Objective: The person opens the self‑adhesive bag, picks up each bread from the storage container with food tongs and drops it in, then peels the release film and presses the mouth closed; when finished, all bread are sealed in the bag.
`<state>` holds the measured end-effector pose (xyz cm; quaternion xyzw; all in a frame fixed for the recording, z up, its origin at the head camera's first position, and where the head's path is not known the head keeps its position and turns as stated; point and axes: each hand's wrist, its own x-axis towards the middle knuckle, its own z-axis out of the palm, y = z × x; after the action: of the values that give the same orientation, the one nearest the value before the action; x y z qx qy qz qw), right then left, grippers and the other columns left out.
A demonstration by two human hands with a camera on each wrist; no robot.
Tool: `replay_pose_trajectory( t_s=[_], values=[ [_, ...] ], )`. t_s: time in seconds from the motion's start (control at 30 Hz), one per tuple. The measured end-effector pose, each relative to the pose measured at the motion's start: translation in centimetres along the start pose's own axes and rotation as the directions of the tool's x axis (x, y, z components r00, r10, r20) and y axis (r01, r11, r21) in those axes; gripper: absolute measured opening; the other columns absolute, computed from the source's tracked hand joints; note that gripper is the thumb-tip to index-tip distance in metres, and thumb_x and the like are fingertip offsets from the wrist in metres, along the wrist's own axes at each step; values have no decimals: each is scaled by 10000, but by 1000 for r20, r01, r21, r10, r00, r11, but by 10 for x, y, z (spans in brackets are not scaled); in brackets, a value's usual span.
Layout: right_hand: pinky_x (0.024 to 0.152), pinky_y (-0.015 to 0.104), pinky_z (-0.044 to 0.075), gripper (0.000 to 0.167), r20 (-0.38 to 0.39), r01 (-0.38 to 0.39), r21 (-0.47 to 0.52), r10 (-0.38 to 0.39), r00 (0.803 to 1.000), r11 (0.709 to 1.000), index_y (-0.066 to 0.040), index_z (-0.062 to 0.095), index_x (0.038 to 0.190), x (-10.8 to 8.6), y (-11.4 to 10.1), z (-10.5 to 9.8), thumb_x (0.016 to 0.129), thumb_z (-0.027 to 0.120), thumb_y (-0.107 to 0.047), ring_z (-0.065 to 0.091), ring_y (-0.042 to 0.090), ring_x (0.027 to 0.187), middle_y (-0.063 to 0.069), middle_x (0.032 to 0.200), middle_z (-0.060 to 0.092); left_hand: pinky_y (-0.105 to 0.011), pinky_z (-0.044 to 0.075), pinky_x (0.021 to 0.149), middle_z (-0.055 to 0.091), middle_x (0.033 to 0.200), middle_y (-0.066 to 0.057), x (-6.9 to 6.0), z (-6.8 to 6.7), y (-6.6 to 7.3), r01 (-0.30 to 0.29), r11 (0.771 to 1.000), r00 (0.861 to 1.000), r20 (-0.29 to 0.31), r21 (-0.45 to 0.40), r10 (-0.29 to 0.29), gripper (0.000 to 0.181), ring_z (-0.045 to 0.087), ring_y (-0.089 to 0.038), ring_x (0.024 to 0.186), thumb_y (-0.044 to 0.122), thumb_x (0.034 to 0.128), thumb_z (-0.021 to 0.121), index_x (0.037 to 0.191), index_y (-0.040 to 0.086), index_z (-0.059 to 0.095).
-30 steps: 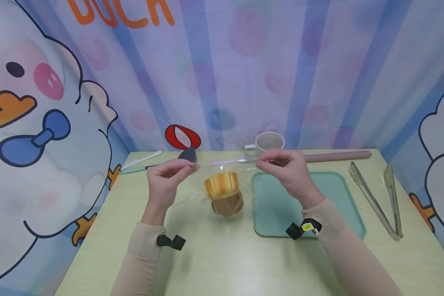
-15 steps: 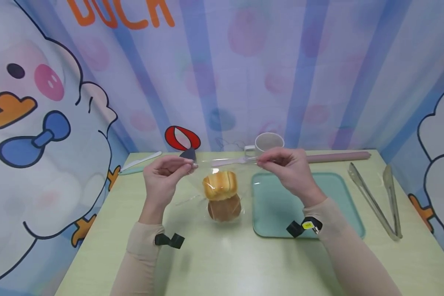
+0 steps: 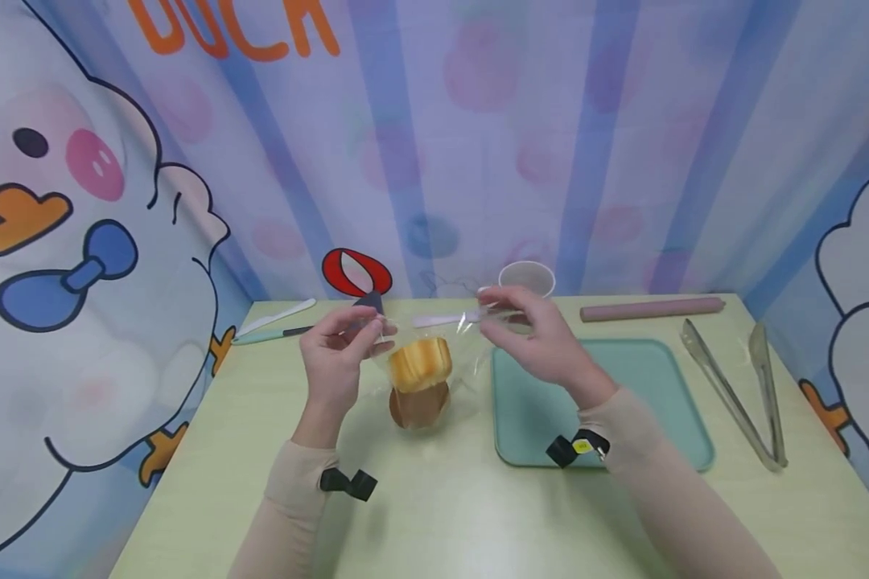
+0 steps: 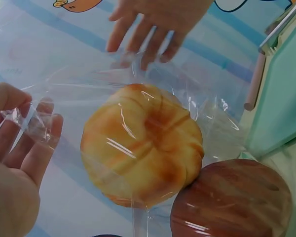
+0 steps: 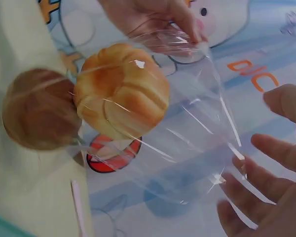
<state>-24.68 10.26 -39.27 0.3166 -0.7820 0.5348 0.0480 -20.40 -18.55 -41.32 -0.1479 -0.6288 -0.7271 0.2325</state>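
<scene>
A clear plastic bag point(image 3: 467, 354) hangs over the table between my hands. Inside it are a golden ridged bun point(image 3: 422, 363) and, below that, a round brown bun point(image 3: 418, 406). My left hand point(image 3: 333, 362) pinches the bag's upper left edge; the left wrist view shows the film point(image 4: 34, 121) bunched between thumb and fingers. On the other side, my right hand point(image 3: 532, 342) has its fingers spread and the thumb apart. In the right wrist view the bag's edge lies against the fingers point(image 5: 266, 180) of that hand, not pinched.
A mint tray point(image 3: 644, 402) lies right of the bag, with metal tongs point(image 3: 727, 402) beyond. Along the back stand or lie a white mug point(image 3: 527, 275), a pink rolling pin point(image 3: 652, 309), a lilac utensil point(image 3: 442, 320), a white knife point(image 3: 278, 316) and a green-handled spatula point(image 3: 261, 336).
My right hand has let go of the bag's right edge, spread its fingers and moved left. The left hand has shifted slightly right. Both buns have swung a little left.
</scene>
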Motion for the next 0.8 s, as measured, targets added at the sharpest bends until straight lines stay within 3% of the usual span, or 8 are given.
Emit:
replay_pose_trajectory(
  t_s=[0.07, 0.1, 0.27, 0.33, 0.43, 0.6, 0.8],
  values=[
    [1110, 539, 458, 453, 7, 98, -122, -98, 995, 988, -71, 629, 1410, 4, -8, 4, 991, 715, -219, 580, 279, 1320, 102, 1425, 635, -451, 639, 771, 782, 977, -57, -1, 2, 1, -7, 1000, 1000, 29, 8, 7, 167, 793, -216, 882, -15, 961, 730, 1125, 5, 751],
    [1127, 540, 441, 468, 16, 157, -194, -157, 988, 968, -82, 638, 1408, 7, -12, 6, 983, 727, -254, 561, 278, 1347, 94, 1436, 631, -444, 640, 773, 783, 983, -50, -1, 3, 2, -13, 1000, 999, 46, 13, 12, 179, 793, -213, 886, -20, 961, 727, 1134, 20, 754],
    [1116, 499, 473, 478, 120, 411, -390, -396, 910, 824, -64, 682, 1348, 24, -36, 23, 954, 768, -321, 612, 297, 1303, 104, 1361, 685, -411, 643, 788, 786, 987, -19, -2, 8, 1, -37, 999, 992, 124, 2, 36, 267, 785, -177, 873, -99, 945, 698, 1165, 42, 753],
    [1057, 437, 526, 437, 165, 454, -400, -424, 890, 796, -68, 706, 1301, 28, -43, 31, 959, 772, -333, 662, 261, 1213, 85, 1275, 722, -379, 645, 794, 789, 988, 2, -3, 10, 0, -51, 999, 988, 148, 11, 48, 260, 777, -158, 876, -124, 934, 695, 1173, -29, 730],
    [896, 322, 585, 334, 199, 466, -416, -422, 884, 781, -87, 738, 1186, 33, -51, 43, 968, 773, -338, 712, 188, 1021, 34, 1098, 754, -325, 640, 796, 798, 995, 35, -4, 12, 0, -63, 996, 986, 160, 56, 53, 264, 769, -135, 890, -94, 926, 729, 1188, -101, 697],
    [670, 201, 543, 180, 169, 411, -437, -376, 911, 800, -90, 746, 990, 36, -58, 55, 951, 802, -256, 676, 116, 740, -16, 863, 735, -330, 640, 797, 806, 993, 39, -6, 14, 0, -40, 995, 988, 149, 97, 26, 271, 779, -136, 870, -44, 908, 775, 1163, -110, 713],
    [676, 190, 550, 119, 191, 372, -435, -320, 928, 820, -95, 754, 925, 35, -57, 55, 909, 834, -182, 656, 98, 717, -20, 836, 736, -364, 645, 775, 807, 971, 28, -7, 11, -1, -23, 997, 992, 123, 67, 15, 213, 788, -143, 836, -111, 907, 740, 1109, -162, 699]
  ],
)
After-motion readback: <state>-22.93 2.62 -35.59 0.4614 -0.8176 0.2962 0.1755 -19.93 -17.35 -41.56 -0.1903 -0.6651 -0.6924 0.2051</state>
